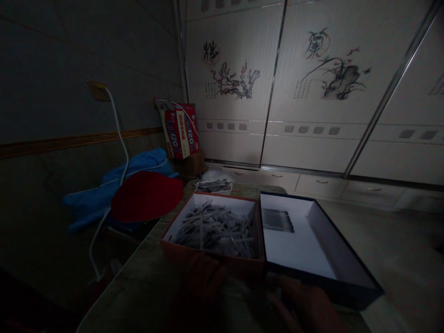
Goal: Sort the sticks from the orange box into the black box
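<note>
In the dim light, my left hand (206, 277) is curled in front of the orange-red box (211, 255), near its front wall. My right hand (305, 300) is dark and blurred, with its fingers bent in front of the dark blue box (324, 283). A faint pale, thin shape shows between the two hands, too dark to name. Inside the red box lies a jumbled heap of slim pen-like sticks (218, 229), many in clear or whitish sleeves. A neat row of dark pen-like sticks (278, 220) lies on the blue box's white floor, toward its far left corner.
Both boxes stand side by side on a table (138, 273). Behind them is a small white tray (213, 186) with more sticks and clear plastic. To the left are a red round pad (147, 196), blue cloth (138, 164) and a white cable (118, 125). Stacked cartons (180, 132) stand by the wardrobe.
</note>
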A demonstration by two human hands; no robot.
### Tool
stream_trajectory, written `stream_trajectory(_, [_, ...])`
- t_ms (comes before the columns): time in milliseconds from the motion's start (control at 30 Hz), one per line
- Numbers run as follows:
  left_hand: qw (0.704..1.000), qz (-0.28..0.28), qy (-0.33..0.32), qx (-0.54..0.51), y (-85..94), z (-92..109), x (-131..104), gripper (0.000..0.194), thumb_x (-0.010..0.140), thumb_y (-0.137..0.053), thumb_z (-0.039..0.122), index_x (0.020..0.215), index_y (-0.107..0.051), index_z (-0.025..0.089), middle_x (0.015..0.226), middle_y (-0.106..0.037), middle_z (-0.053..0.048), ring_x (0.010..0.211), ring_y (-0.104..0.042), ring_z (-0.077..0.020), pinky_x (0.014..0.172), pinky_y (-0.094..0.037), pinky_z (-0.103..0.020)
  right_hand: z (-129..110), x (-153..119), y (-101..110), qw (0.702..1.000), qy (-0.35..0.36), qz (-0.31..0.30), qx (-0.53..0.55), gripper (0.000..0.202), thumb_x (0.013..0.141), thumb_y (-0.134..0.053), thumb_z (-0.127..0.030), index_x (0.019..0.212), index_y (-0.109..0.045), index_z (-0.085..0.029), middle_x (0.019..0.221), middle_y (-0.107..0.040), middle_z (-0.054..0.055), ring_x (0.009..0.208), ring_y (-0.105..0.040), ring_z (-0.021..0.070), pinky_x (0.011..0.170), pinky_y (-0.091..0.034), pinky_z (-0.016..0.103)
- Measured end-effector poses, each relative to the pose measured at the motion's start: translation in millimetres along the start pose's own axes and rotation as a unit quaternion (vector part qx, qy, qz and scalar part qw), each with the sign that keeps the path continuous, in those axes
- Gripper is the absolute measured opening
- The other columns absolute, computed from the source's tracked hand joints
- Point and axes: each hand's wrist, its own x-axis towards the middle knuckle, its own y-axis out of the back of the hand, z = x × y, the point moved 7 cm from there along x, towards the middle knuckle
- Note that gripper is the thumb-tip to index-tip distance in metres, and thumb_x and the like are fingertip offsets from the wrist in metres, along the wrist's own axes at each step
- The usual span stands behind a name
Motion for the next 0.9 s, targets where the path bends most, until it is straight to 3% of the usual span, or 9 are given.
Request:
stream_trajectory(133, [1.0,-0.024,-0.011,-0.012,3.2,7,-4,0.024,0.087,-0.051,0.032,0.107,-0.058,0.021,0.115,-0.059,-0.007,0.098,-0.058,-0.019,0.085,-0.048,-0.041,9,2,-7,0.996,0.031,0.026,-0.079,0.017,0.088,-0.046,-0.031,0.094,-0.062,-0.028,0.071,-0.073,0.002,0.055,-0.068,0.0172,0.044,-0.042,0.019])
stream_trajectory(233, [0.999,-0.038,-0.014,-0.026,5.9,10,-7,0.028,0.087,-0.052,0.032,0.112,-0.056,0.019,0.117,-0.058,-0.008,0.097,-0.058,-0.0195,0.083,-0.05,-0.042,5,2,-2,0.991,0.066,0.069,-0.096,0.016,0.087,-0.045,-0.023,0.089,-0.061,-0.026,0.067,-0.071,0.0,0.052,-0.067,0.0139,0.044,-0.039,0.017])
stream_trajectory(367, [0.997,-0.053,-0.016,-0.05,4.0,16,-10,0.027,0.087,-0.051,0.032,0.112,-0.056,0.02,0.117,-0.058,-0.008,0.097,-0.059,-0.019,0.082,-0.05,-0.041,2,5,-6,0.991,0.053,0.078,-0.099,0.016,0.088,-0.045,-0.024,0.093,-0.06,-0.028,0.066,-0.072,-0.002,0.05,-0.067,0.0134,0.042,-0.039,0.015])
stream_trajectory(500, [0.995,-0.059,-0.018,-0.081,-4.0,25,-12,0.026,0.088,-0.05,0.032,0.11,-0.057,0.021,0.117,-0.058,-0.007,0.096,-0.059,-0.0182,0.082,-0.05,-0.04,-8,8,-13,0.994,0.034,0.09,-0.046,0.021,0.092,-0.039,-0.035,0.097,-0.058,-0.027,0.069,-0.073,0.0,0.054,-0.069,0.016,0.044,-0.044,0.018])
stream_trajectory(600, [0.993,-0.056,-0.012,-0.105,-8.7,27,-11,0.024,0.088,-0.05,0.032,0.107,-0.059,0.021,0.114,-0.06,-0.007,0.094,-0.059,-0.0175,0.081,-0.051,-0.039,-16,6,2,0.987,0.014,0.152,0.043,0.032,0.092,-0.035,-0.045,0.102,-0.058,-0.025,0.079,-0.073,0.003,0.064,-0.07,0.0171,0.054,-0.051,0.021])
stream_trajectory(700, [0.99,-0.046,0.002,-0.13,-10.3,23,-10,0.024,0.088,-0.05,0.032,0.106,-0.059,0.02,0.112,-0.06,-0.007,0.093,-0.059,-0.0175,0.081,-0.051,-0.039,-12,2,21,0.974,-0.024,0.205,0.093,0.034,0.095,-0.032,-0.041,0.101,-0.062,-0.025,0.085,-0.073,0.004,0.069,-0.069,0.0149,0.06,-0.053,0.019])
stream_trajectory(800, [0.987,-0.032,0.019,-0.156,-10.5,17,-11,0.027,0.087,-0.051,0.033,0.109,-0.057,0.02,0.114,-0.059,-0.007,0.094,-0.059,-0.0183,0.081,-0.051,-0.04,-12,-1,28,0.97,0.028,0.228,0.078,0.023,0.091,-0.045,-0.034,0.099,-0.064,-0.025,0.086,-0.073,0.004,0.073,-0.069,0.0148,0.065,-0.054,0.018])
stream_trajectory(900, [0.982,-0.019,0.033,-0.182,-11.3,13,-12,0.027,0.087,-0.051,0.034,0.109,-0.058,0.02,0.114,-0.06,-0.007,0.095,-0.059,-0.0185,0.082,-0.05,-0.04,-15,-4,18,0.965,0.1,0.237,0.043,0.022,0.086,-0.055,-0.029,0.104,-0.065,-0.025,0.088,-0.073,0.004,0.077,-0.07,0.0163,0.066,-0.055,0.019])
